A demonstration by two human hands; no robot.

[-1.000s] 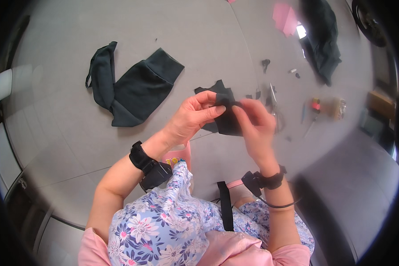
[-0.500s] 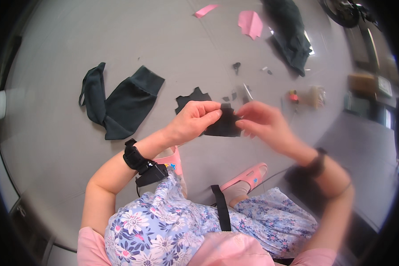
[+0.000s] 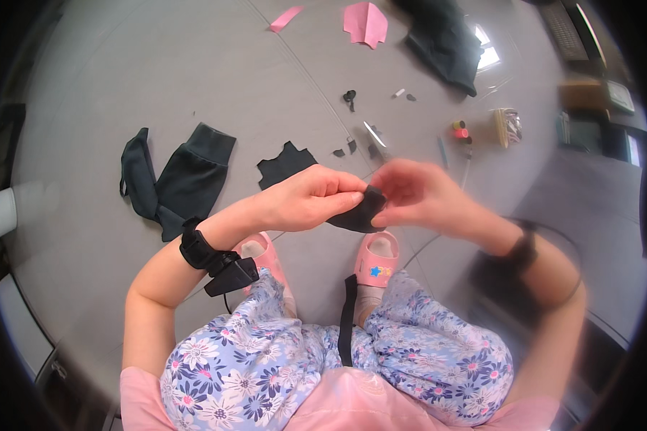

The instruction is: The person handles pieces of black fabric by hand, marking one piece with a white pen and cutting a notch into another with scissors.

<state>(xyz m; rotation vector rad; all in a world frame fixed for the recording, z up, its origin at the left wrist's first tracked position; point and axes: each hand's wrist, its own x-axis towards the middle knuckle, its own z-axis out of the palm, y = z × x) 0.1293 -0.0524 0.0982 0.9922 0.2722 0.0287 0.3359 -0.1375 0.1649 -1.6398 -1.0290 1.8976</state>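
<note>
My left hand (image 3: pixel 315 201) pinches a small black fabric piece (image 3: pixel 357 216) between thumb and fingers. My right hand (image 3: pixel 420 199), slightly blurred, has its thumb and fingertips on the right edge of that piece. Just beyond the left hand, a black notched fabric cut-out (image 3: pixel 284 164) lies on the grey tiled floor (image 3: pixel 266 86). Small black scraps (image 3: pixel 339 152) and scissors (image 3: pixel 375 138), their lower part partly hidden, lie above the hands. A dark knit garment piece with a cuff (image 3: pixel 193 169) lies to the left.
Pink fabric (image 3: pixel 365 25), a pink strip (image 3: pixel 286 18) and dark cloth (image 3: pixel 446 57) lie farther away. Thread spools (image 3: pixel 460 133) and a small container (image 3: pixel 508 128) sit at right, beside boxes (image 3: pixel 582 95) and a dark grey surface (image 3: pixel 582 201). My pink slippers (image 3: pixel 377 262) are below my hands.
Both hands have moved slightly down with the black piece, the right wrist swinging outward. The right fingers are closer on the piece than half a second ago. The view has shifted; both slippers now show.
</note>
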